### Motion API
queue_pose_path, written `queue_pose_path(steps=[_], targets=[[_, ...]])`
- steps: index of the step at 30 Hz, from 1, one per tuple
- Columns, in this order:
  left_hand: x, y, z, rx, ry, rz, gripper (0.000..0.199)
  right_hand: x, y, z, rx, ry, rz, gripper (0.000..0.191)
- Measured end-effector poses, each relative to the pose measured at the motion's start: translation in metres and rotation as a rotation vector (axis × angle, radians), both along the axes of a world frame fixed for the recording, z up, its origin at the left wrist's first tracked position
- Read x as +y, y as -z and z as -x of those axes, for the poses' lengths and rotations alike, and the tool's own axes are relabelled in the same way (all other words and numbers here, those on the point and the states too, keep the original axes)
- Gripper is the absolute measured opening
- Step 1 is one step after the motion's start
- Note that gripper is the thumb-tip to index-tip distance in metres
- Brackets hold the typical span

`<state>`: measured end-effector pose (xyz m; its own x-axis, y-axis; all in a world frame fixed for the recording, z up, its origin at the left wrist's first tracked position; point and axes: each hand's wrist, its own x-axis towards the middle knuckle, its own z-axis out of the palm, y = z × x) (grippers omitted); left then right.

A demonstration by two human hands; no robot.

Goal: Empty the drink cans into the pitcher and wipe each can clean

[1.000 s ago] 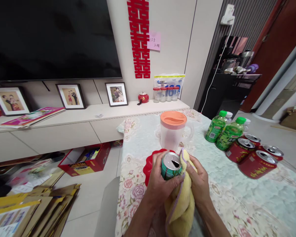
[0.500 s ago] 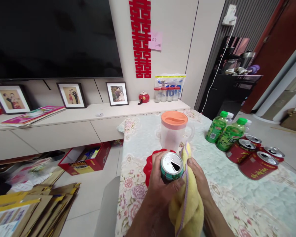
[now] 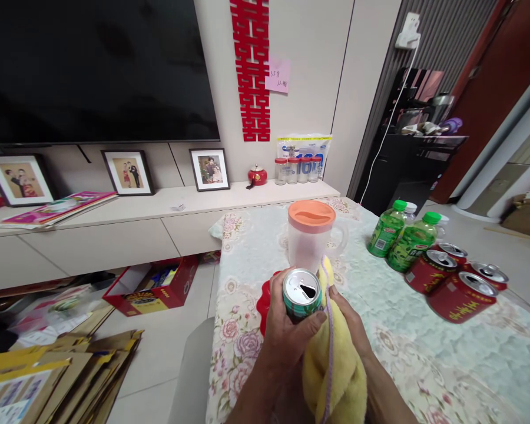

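An opened green can (image 3: 301, 294) with a silver top is gripped in my left hand (image 3: 285, 335), its thumb across the can's near side. My right hand (image 3: 351, 324) is closed on a yellow cloth (image 3: 333, 359) with a purple edge, which hangs down beside the can and touches it. Behind the can, a red scalloped dish (image 3: 265, 306) is partly hidden by my left hand. A clear pitcher (image 3: 308, 244) with an orange lid stands just beyond my hands.
Right of my hands on the flowered tablecloth (image 3: 397, 330) stand several red cans (image 3: 461, 296) and green-capped bottles (image 3: 410, 244). A white cabinet (image 3: 159, 206) runs behind, bearing photo frames and small jars (image 3: 291, 171). Flattened cardboard (image 3: 62, 377) lies at lower left.
The green can and my left hand have shifted slightly left and up. The cloth's upper tip and my right hand have also moved a little left.
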<state>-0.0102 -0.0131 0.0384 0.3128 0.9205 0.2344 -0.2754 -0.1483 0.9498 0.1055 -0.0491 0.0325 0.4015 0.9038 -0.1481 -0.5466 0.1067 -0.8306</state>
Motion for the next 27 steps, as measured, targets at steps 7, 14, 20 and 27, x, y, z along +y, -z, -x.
queue_pose_path(steps=[7,14,20,27], targets=[[0.002,-0.001,0.002,-0.076,0.097,0.133,0.074,-0.003,0.009,-0.008,-0.066,-0.077,0.015,0.062],[0.001,0.006,-0.001,-0.015,-0.062,0.038,0.071,-0.004,0.014,-0.006,-0.06,-0.05,0.017,0.065],[-0.002,0.009,-0.003,0.004,-0.17,0.009,0.071,-0.009,0.011,-0.003,-0.072,0.005,0.002,0.06],[0.0,0.012,0.0,-0.031,-0.156,0.103,0.069,-0.007,0.006,-0.015,-0.227,-0.001,-0.002,0.055]])
